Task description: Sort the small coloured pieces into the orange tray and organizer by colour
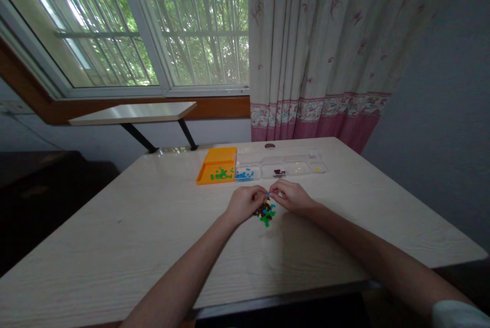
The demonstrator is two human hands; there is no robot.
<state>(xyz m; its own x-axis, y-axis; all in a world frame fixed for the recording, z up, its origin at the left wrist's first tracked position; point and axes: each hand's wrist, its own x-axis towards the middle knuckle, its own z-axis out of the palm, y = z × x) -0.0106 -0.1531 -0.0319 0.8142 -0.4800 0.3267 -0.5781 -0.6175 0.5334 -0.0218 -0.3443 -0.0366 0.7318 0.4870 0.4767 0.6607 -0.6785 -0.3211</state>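
My left hand (245,202) and my right hand (293,196) meet over the middle of the table, thumbs and fingers pinched together. Between their fingertips shows a tiny blue piece (268,193), which both hands seem to grip; its exact shape is too small to make out. Just below the fingers is a cluster of small brown, green and blue pieces (265,210), partly hidden by my left hand. Whether the blue piece is joined to this cluster I cannot tell.
Beyond my hands stands an orange tray (216,155) with loose green pieces. To its right, a clear compartment tray (294,159) holds blue, brown and yellow pieces. A brown oval object (270,146) lies at the table's back edge. A raised shelf (133,112) stands at the back left.
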